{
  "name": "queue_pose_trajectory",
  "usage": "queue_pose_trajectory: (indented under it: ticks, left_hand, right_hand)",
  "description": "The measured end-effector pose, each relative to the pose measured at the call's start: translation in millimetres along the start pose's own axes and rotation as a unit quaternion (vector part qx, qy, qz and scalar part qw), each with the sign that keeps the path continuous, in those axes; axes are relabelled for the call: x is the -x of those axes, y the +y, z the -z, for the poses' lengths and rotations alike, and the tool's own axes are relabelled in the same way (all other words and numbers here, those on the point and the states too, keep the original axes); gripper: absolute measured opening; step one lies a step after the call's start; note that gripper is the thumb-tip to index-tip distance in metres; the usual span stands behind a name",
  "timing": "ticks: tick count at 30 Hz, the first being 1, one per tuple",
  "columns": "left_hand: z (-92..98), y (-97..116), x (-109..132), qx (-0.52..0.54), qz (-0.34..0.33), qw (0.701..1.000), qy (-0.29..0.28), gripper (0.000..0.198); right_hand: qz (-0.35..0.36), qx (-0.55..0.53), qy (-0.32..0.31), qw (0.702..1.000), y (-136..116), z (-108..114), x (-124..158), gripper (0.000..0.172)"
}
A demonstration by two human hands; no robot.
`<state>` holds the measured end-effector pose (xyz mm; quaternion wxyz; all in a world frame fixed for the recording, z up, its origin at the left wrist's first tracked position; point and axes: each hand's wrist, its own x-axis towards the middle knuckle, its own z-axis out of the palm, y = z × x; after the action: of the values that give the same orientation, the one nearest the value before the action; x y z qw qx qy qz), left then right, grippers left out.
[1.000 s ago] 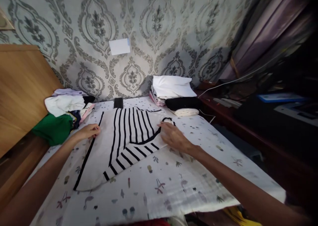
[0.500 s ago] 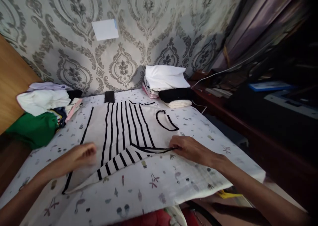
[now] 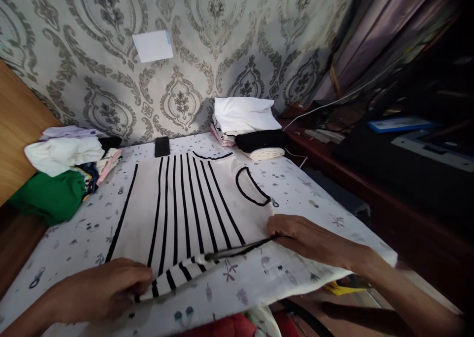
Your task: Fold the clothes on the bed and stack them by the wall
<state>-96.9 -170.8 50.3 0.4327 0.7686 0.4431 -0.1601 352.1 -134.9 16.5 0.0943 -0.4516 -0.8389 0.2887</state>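
A white sleeveless top with black stripes and black trim lies spread on the patterned sheet, its round neckline toward the right. At the near left corner, my left hand is closed on the edge of the top, its fingertips partly hidden. My right hand pinches the black-trimmed armhole edge at the near right. Between the two hands the near side of the top is lifted and curls over, showing short stripes.
Crumpled clothes with a green garment heap at the left. A folded clothes stack stands at the back, beside folded black cloth. A dark phone lies near the wall. A white cable runs at the right.
My left hand has come down to the top's near left corner and closed on it. My right hand has shifted slightly right and nearer, drawing the edge out. The top lies flatter.
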Motion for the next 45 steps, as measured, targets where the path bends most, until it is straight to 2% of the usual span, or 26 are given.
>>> queue_pose_trajectory:
  ticks: [2, 3, 4, 6, 8, 10, 11, 13, 15, 17, 19, 22, 25, 27, 30, 33, 36, 39, 43, 45]
  left_hand:
    - [14.7, 5.1, -4.2, 0.041, 0.027, 0.997, -0.065, 0.016]
    - [26.0, 2.8, -9.9, 0.065, 0.031, 0.994, -0.08, 0.018]
    - [40.0, -3.2, -18.0, 0.088, 0.022, 0.993, -0.072, 0.021]
    - [75.3, -25.6, -40.6, 0.106, -0.002, 0.994, 0.019, 0.03]
    - [115.6, -55.9, -69.3, 0.049, 0.017, 0.981, 0.187, 0.032]
    - [153.9, -85.2, -100.2, -0.037, 0.097, 0.921, 0.376, 0.028]
    - [170.0, -97.4, -115.2, -0.065, 0.139, 0.888, 0.433, 0.03]
    - [193.9, -116.1, -141.8, -0.086, 0.181, 0.859, 0.472, 0.036]
    - [206.8, -128.6, -161.1, -0.09, 0.192, 0.858, 0.468, 0.038]
    - [212.8, -138.1, -170.7, -0.094, 0.198, 0.862, 0.457, 0.034]
    - [217.2, -146.6, -170.1, -0.096, 0.198, 0.867, 0.446, 0.026]
    - [225.3, -158.5, -154.7, -0.101, 0.19, 0.866, 0.451, 0.02]
    - [229.4, -168.0, -138.0, -0.101, 0.178, 0.846, 0.493, 0.026]
    - [225.7, -171.5, -134.9, -0.094, 0.17, 0.842, 0.503, 0.026]
    - [214.0, -173.1, -142.3, -0.081, 0.159, 0.86, 0.477, 0.022]
    - [206.8, -173.7, -150.8, -0.077, 0.149, 0.87, 0.463, 0.026]
    - [208.7, -175.6, -150.7, -0.063, 0.139, 0.882, 0.445, 0.037]
    - [212.5, -177.4, -145.7, -0.046, 0.132, 0.898, 0.417, 0.047]
    - [213.2, -179.6, -142.1, -0.048, 0.122, 0.905, 0.405, 0.043]
    - [212.4, -181.4, -141.4, -0.052, 0.119, 0.905, 0.406, 0.037]
  right_hand:
    - [-0.01, -0.041, -0.034, 0.999, 3.0, 6.6, -4.5, 0.017]
    - [-0.014, -0.064, -0.045, 0.997, 6.1, 10.4, -12.5, 0.018]
    - [-0.017, -0.081, -0.042, 0.996, 10.1, 14.5, -24.7, 0.021]
    - [-0.024, -0.072, 0.011, 0.997, 19.9, 23.1, -61.5, 0.028]
    - [-0.062, 0.015, 0.094, 0.994, 29.6, 30.7, -109.8, 0.03]
    - [-0.173, 0.113, 0.136, 0.969, 37.8, 35.9, -160.0, 0.036]
    - [-0.205, 0.13, 0.144, 0.959, 41.3, 37.4, -182.5, 0.037]
    - [-0.257, 0.149, 0.149, 0.943, 48.2, 38.5, -218.1, 0.037]
    - [-0.285, 0.158, 0.148, 0.934, 54.8, 38.4, -239.2, 0.038]
    - [-0.3, 0.165, 0.142, 0.929, 60.4, 39.0, -248.2, 0.037]
    - [-0.302, 0.171, 0.138, 0.927, 63.8, 41.6, -249.8, 0.03]
    - [-0.289, 0.185, 0.163, 0.925, 64.6, 47.1, -248.4, 0.028]
    - [-0.26, 0.213, 0.217, 0.916, 63.6, 47.9, -248.0, 0.033]
    - [-0.257, 0.232, 0.214, 0.913, 63.9, 44.2, -248.2, 0.032]
    - [-0.277, 0.243, 0.175, 0.913, 63.9, 36.5, -248.9, 0.034]
    - [-0.266, 0.25, 0.192, 0.911, 57.4, 30.9, -255.7, 0.042]
    - [-0.165, 0.22, 0.192, 0.942, 43.3, 25.6, -280.1, 0.042]
    - [-0.08, 0.164, 0.137, 0.974, 28.6, 17.4, -322.3, 0.044]
    - [-0.072, 0.143, 0.093, 0.983, 19.0, 11.5, -376.7, 0.056]
    - [-0.064, 0.135, 0.07, 0.986, 18.2, 13.7, -392.6, 0.052]
